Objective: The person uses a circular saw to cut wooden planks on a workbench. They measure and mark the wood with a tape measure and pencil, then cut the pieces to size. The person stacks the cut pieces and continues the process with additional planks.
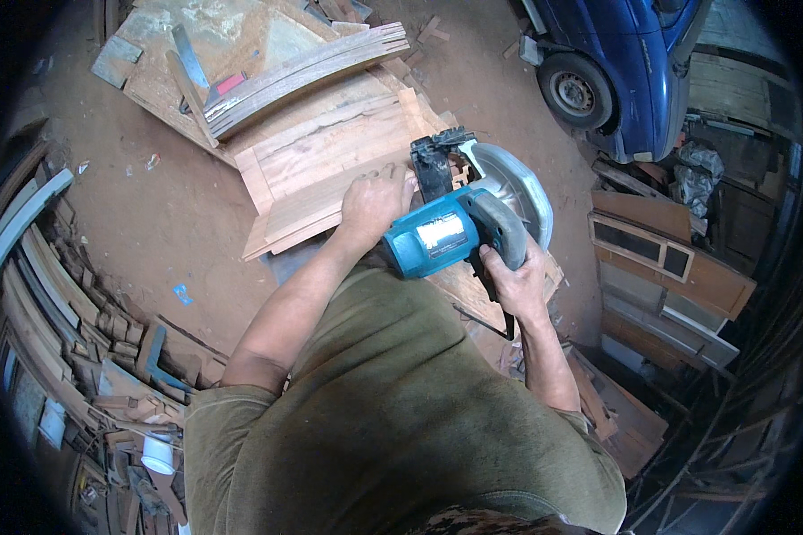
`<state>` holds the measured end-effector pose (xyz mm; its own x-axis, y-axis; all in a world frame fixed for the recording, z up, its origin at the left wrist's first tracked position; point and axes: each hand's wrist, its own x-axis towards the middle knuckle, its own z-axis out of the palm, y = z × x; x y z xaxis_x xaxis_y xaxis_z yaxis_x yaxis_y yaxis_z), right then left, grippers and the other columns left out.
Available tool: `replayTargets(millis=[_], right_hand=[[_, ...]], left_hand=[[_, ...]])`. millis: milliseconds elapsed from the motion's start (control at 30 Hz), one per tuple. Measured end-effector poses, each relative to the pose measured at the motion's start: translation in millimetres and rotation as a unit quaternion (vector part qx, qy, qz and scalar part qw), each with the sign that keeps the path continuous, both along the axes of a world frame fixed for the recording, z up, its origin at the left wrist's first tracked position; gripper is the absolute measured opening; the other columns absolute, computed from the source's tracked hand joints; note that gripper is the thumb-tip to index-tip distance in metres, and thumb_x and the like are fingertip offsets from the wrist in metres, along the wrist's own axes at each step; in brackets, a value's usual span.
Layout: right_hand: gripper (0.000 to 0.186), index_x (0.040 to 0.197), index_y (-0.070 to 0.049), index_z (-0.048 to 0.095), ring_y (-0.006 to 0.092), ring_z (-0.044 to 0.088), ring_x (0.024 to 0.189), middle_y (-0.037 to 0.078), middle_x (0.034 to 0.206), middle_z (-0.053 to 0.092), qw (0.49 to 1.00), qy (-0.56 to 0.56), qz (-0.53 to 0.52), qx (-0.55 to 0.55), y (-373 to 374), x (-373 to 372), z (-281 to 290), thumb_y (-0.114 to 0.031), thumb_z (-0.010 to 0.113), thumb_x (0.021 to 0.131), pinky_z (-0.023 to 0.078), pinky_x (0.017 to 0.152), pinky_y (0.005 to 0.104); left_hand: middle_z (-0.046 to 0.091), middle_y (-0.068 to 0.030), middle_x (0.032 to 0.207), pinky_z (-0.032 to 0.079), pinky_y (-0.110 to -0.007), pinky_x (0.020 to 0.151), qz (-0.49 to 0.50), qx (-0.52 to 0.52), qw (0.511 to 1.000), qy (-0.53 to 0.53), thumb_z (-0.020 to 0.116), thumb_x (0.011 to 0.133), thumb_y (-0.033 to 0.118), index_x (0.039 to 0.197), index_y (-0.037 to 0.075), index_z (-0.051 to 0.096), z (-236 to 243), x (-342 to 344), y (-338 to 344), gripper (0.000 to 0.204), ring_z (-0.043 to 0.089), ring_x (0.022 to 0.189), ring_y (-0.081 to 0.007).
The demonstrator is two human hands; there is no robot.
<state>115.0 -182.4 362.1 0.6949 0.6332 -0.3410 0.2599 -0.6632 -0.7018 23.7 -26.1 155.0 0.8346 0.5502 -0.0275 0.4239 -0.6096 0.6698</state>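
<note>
Gripping the handle of a teal circular saw (442, 217), the right hand (516, 278) has its fingers wrapped round it; whether the trigger is pressed, I cannot tell. Just to the saw's left lies a framed wooden panel (326, 147), and the left hand (376, 203) rests on its near part, fingers bent against the wood, their hold on any edge unclear. Stacked planks (308, 76) lie beyond. The step looks like steadying the panel beside the saw; the next move calls for keeping the left fingers clear of the blade.
</note>
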Motion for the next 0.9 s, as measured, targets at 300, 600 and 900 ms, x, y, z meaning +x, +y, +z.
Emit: replayTargets(millis=[300, 600, 900], right_hand=[[0.038, 0.127, 0.003, 0.063, 0.0121, 0.065, 0.080, 0.007, 0.098, 0.068, 0.999, 0.007, -0.011, -0.029, 2.7, -3.4, 2.9, -0.007, 0.068, 0.091, 0.054, 0.070, 0.0299], [0.037, 0.127, 0.003, 0.063, 0.0114, 0.064, 0.080, 0.005, 0.099, 0.068, 0.997, -0.007, -0.027, -0.067, 14.8, -10.7, 13.5, -0.006, 0.068, 0.091, 0.054, 0.071, 0.0291], [0.037, 0.126, 0.004, 0.063, 0.0128, 0.065, 0.082, 0.006, 0.099, 0.069, 1.000, -0.014, -0.001, 0.008, 3.4, -4.2, -5.0, -0.008, 0.070, 0.091, 0.054, 0.072, 0.0302]], left_hand=[[0.073, -0.0178, 0.102, 0.059, -0.044, 0.079, -0.003, 0.009, 1.000, -0.023, 0.052, 0.102, 0.029, 0.105, 0.003, 0.065, -0.9, -3.5, -4.1, 0.030, 0.073, 0.088, -0.0326], [0.072, -0.0200, 0.110, 0.059, -0.044, 0.083, -0.047, -0.033, 0.998, 0.028, 0.052, 0.102, 0.029, 0.125, -0.002, 0.062, 9.6, -4.5, 1.8, 0.039, 0.072, 0.098, -0.0342], [0.070, -0.0191, 0.105, 0.056, -0.045, 0.086, -0.047, -0.021, 0.999, 0.015, 0.051, 0.102, 0.029, 0.107, 0.002, 0.063, 6.3, -6.6, -4.9, 0.030, 0.070, 0.098, -0.0339]])
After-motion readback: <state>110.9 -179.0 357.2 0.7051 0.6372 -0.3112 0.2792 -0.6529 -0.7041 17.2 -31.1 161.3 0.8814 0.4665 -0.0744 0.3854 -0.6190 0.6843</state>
